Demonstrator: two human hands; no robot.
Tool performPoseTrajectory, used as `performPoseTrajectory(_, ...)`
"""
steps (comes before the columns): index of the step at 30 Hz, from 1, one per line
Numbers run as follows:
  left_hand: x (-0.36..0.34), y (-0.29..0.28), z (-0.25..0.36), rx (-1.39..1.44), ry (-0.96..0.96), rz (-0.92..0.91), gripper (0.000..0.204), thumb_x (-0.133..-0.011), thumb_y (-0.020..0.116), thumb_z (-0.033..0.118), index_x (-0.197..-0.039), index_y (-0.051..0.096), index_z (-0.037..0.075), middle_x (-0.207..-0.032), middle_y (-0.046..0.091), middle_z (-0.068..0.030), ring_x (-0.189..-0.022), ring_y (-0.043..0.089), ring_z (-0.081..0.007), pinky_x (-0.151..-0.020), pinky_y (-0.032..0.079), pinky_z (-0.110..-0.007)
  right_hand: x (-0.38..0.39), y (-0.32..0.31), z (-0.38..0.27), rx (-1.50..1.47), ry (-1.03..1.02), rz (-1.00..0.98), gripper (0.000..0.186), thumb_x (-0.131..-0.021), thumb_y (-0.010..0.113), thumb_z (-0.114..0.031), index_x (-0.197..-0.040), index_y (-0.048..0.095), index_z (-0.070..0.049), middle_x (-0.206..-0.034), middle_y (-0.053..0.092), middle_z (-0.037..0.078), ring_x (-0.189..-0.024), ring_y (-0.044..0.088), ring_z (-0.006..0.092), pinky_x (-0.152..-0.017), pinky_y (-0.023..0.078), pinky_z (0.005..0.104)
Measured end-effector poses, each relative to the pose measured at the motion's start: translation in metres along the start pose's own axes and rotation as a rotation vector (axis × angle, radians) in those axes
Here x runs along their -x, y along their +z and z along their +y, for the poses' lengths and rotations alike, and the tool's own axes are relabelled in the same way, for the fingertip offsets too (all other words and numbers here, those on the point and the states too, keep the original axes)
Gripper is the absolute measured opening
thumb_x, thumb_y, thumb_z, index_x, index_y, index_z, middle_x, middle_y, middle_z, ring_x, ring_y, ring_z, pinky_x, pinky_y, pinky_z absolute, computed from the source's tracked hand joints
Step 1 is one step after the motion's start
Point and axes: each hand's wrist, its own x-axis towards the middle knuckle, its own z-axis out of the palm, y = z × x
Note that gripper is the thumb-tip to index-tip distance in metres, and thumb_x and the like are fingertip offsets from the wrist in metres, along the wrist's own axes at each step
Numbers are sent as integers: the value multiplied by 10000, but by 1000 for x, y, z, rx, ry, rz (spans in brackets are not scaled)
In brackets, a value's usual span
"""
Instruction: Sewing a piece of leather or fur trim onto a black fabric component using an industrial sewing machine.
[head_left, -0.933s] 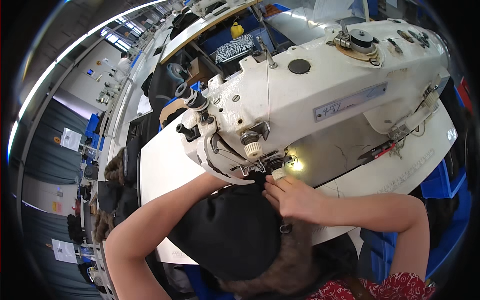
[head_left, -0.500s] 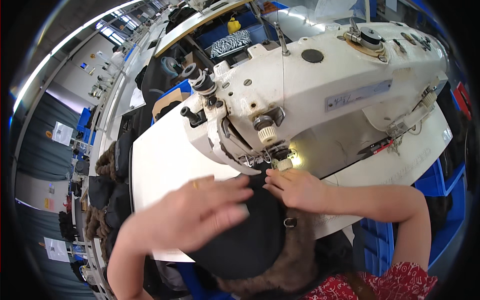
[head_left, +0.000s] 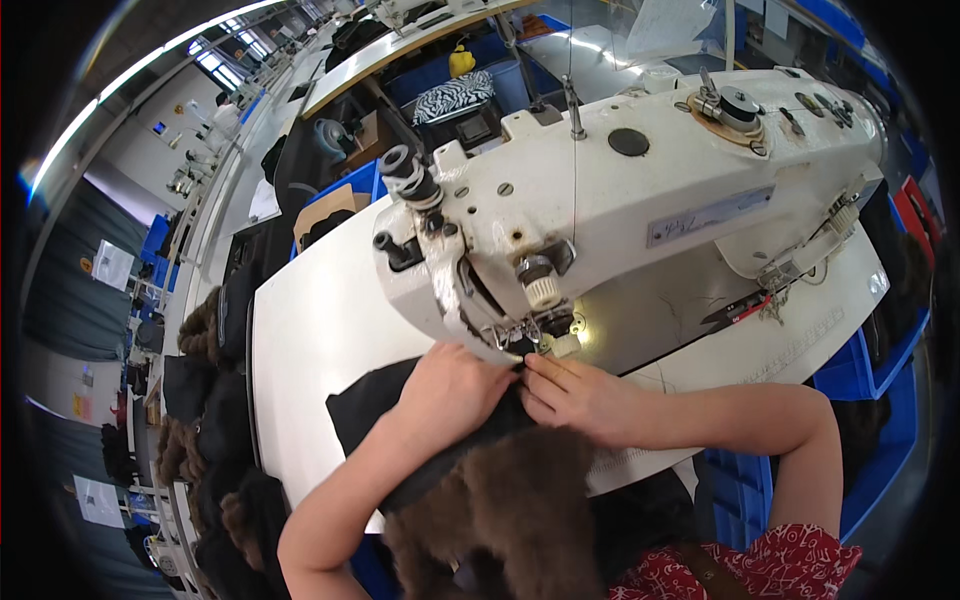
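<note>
A black fabric piece [head_left: 365, 400] with brown fur [head_left: 500, 490] runs from the sewing machine's needle area down toward my lap. My left hand [head_left: 450, 390] rests on the black cloth with its fingers bent, gripping it just in front of the presser foot. Pinched at the fabric's edge, my right hand [head_left: 580, 398] is close beside the left, fingertips almost meeting it. The white sewing machine [head_left: 600, 190] stands over both hands, its small lamp lit beside the needle. The fingertips and the needle itself are partly hidden.
The white machine table [head_left: 300, 330] surrounds the work. Dark fabric and fur pieces [head_left: 215, 400] are piled along its left side. Blue bins [head_left: 885, 440] stand at the lower right. A red-handled tool [head_left: 740, 312] lies by the machine's base. Behind is a zebra-patterned cushion [head_left: 455, 97].
My left hand has come down from above the cloth onto it, nearer the needle. The fabric has turned, and more fur now shows below. The right hand stays near the presser foot.
</note>
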Motion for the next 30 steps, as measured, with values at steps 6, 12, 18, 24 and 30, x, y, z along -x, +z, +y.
performPoseTrajectory(6, 6, -4, 12, 5, -11, 39, 246, -843, 682, 140, -1072, 709, 53, -1057, 682, -92, -943, 642, -281, -739, 522, -389, -6, -15, -5, -41, 25, -59, 343, -721, 588, -206, -961, 635, 34, -965, 615, 174, -953, 618, 316, -916, 511, 428)
performPoseTrajectory(12, 9, -3, 18, -22, 16, 42, 274, -867, 661, 141, -1128, 682, 60, -1011, 687, -102, -933, 666, -276, -697, 549, -357, -1, -18, -3, -119, -18, -77, 326, -696, 606, -199, -920, 648, 33, -932, 606, 149, -931, 618, 308, -904, 525, 420)
performPoseTrajectory(18, 12, -6, 23, 11, -69, -58, 269, -890, 629, 148, -1146, 659, 72, -1098, 646, -107, -875, 670, -251, -614, 545, -310, 12, -5, 5, -397, 123, 16, 305, -715, 624, -139, -969, 655, 26, -986, 610, 118, -983, 606, 291, -888, 518, 381)
performPoseTrajectory(24, 8, 9, 20, -98, 2, 36, 270, -822, 647, 117, -1083, 682, 55, -1003, 647, -110, -830, 667, -246, -638, 538, -362, 8, -16, 29, -269, 267, -80, 251, -756, 614, -129, -972, 653, -9, -1023, 599, 102, -979, 570, 260, -854, 484, 372)
performPoseTrajectory(30, 5, -5, 27, -32, -4, -3, 275, -822, 652, 114, -1079, 687, 23, -991, 647, -112, -833, 656, -273, -703, 539, -388, 6, -13, 34, -153, 234, -69, 153, -729, 618, -134, -847, 637, -40, -930, 559, 77, -873, 537, 241, -771, 445, 352)
